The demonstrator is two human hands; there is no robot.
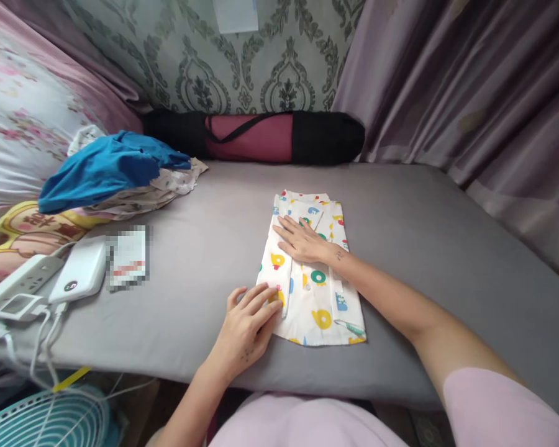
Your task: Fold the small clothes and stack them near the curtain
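Note:
A small white shirt (317, 298) with a print of yellow, green, blue and red shapes lies on the grey bed surface (205, 248), its sides and sleeves folded inward into a long narrow shape. Across its upper left part my right hand (302, 241) rests flat, palm down, fingers stretched out. At the shirt's lower left edge is my left hand (251, 320), fingers spread and slightly bent, the tips touching the cloth. Neither hand grips anything. My right hand and forearm hide part of the shirt's middle.
To the left lie a blue garment (112, 171) on other clothes, a white power bank (81, 270), a power strip (25, 285) with cables and a blurred-out item (129, 256). A black and maroon bag (251, 138) lies along the wall. A teal fan (46, 419) stands below the bed edge.

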